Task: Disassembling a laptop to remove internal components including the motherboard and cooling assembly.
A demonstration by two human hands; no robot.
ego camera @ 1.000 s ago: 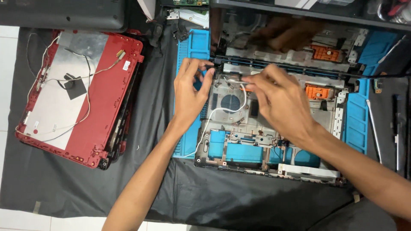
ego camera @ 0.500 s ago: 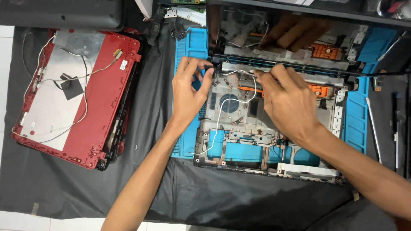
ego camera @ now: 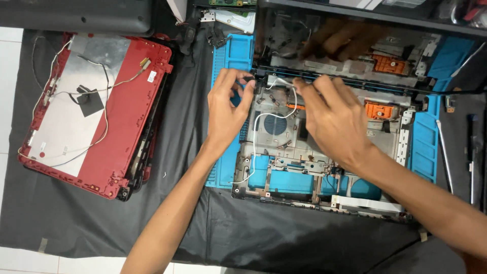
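A makeshift electronics repair bench is taking shape on a white tiled floor (ego camera: 10, 56), suggesting a small repair shop or a home workspace rather than a formal lab. A black cloth (ego camera: 76, 223) is covering the work area, with a blue ribbed repair mat (ego camera: 426, 147) lying on top. A stripped laptop base (ego camera: 314, 152) is sitting open on the mat, its inner frame and white wires showing, while a red laptop lid (ego camera: 127, 111) is lying face down to one side. Slim metal tools (ego camera: 444, 152) are resting along the mat's edge, and a loose circuit board (ego camera: 225, 2) is lying near the top.
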